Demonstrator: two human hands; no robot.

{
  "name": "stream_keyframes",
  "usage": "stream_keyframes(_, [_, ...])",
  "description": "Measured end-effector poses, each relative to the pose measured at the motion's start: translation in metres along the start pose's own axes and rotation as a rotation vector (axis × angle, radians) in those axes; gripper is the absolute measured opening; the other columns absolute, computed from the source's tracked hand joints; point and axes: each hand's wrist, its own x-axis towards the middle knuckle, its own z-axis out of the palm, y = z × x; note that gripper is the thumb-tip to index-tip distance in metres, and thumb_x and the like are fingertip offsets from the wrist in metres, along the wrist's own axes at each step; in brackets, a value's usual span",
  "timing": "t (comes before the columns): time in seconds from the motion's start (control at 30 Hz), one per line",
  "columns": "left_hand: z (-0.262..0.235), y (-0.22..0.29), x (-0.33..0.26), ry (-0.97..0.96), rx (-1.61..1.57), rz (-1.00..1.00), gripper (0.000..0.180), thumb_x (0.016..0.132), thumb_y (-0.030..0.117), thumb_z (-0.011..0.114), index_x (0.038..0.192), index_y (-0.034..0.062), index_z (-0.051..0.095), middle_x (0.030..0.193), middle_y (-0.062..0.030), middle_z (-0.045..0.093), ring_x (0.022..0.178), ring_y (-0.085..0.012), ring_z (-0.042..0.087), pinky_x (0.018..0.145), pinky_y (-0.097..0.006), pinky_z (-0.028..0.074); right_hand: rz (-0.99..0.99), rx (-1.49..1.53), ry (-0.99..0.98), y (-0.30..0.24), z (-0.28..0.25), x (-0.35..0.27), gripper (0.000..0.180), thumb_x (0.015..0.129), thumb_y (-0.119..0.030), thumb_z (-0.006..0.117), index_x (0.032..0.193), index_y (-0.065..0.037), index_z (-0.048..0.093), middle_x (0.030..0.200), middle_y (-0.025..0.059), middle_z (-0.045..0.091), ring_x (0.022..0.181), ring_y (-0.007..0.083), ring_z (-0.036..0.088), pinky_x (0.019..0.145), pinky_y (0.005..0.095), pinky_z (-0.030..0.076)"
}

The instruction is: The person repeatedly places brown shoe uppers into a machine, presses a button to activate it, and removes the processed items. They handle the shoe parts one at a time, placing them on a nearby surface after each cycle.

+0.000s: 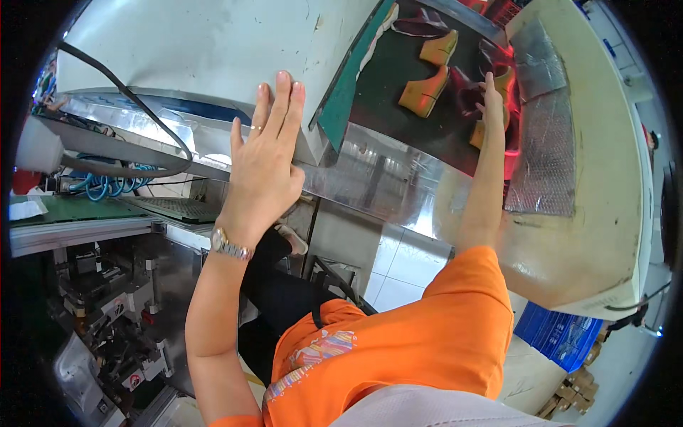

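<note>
- The person's left hand [265,160] is spread flat, fingers straight, in front of the white housing [206,50] — nothing in its grip.
- The right hand [491,103] reaches over the dark belt [377,82], seen edge-on, fingers stretched out; whether it touches a shoe cannot be told.
- Tan wedge soles [425,92] and dark red uppers [420,25] lie on the belt — left of the right hand and beneath it.
- Bubble wrap [539,167] covers the panel just beside it.
</note>
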Motion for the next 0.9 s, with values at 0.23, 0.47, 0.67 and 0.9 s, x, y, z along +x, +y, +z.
stream_keyframes(0.23, [-0.006, -0.023, -0.023, 0.035, -0.465, 0.067, 0.067, 0.076, 0.005, 0.056, 0.138, 0.0082, 0.031, 0.143, -0.0110, 0.032, 0.131, -0.0292, 0.033, 0.102, -0.045, 0.031, -0.184, 0.265, -0.415, -0.103, -0.031, -0.265, 0.054, 0.094, -0.043, 0.041, 0.115, 0.006, 0.053, 0.111, 0.0127, 0.058, 0.094, 0.0198, 0.059, 0.074, 0.0331, 0.053])
stream_keyframes(0.47, [-0.027, 0.025, -0.214, 0.207, -1.190, -0.492, 0.016, 0.090, 0.011, 0.051, 0.085, -0.0024, 0.060, 0.068, -0.0025, 0.053, 0.061, -0.0080, 0.047, 0.057, -0.022, 0.039, -0.405, 0.204, -1.143, -0.132, -0.022, -0.436, 0.043, 0.092, -0.037, 0.045, 0.112, -0.002, 0.060, 0.117, 0.0115, 0.053, 0.100, 0.0208, 0.053, 0.079, 0.0315, 0.051])
stream_keyframes(0.67, [-0.047, 0.026, -0.384, -0.284, -1.881, -0.769, 0.041, 0.085, 0.034, 0.057, 0.109, 0.0018, 0.050, 0.095, -0.0123, 0.057, 0.083, -0.0206, 0.056, 0.069, -0.035, 0.047, -0.936, 0.301, -1.577, -0.167, 0.062, -0.552, 0.038, 0.085, -0.033, 0.059, 0.096, 0.003, 0.062, 0.094, 0.0142, 0.061, 0.093, 0.0246, 0.057, 0.074, 0.0337, 0.046])
stream_keyframes(0.9, [-0.061, 0.050, -0.438, 0.732, -1.027, -0.552, 0.072, 0.084, 0.031, 0.055, 0.139, 0.0044, 0.019, 0.140, -0.0190, 0.027, 0.125, -0.0293, 0.036, 0.103, -0.043, 0.030, -1.150, 0.338, -2.184, -0.130, 0.092, -0.657, 0.052, 0.081, -0.036, 0.063, 0.110, 0.006, 0.054, 0.117, 0.0216, 0.050, 0.100, 0.0372, 0.054, 0.080, 0.0393, 0.047])
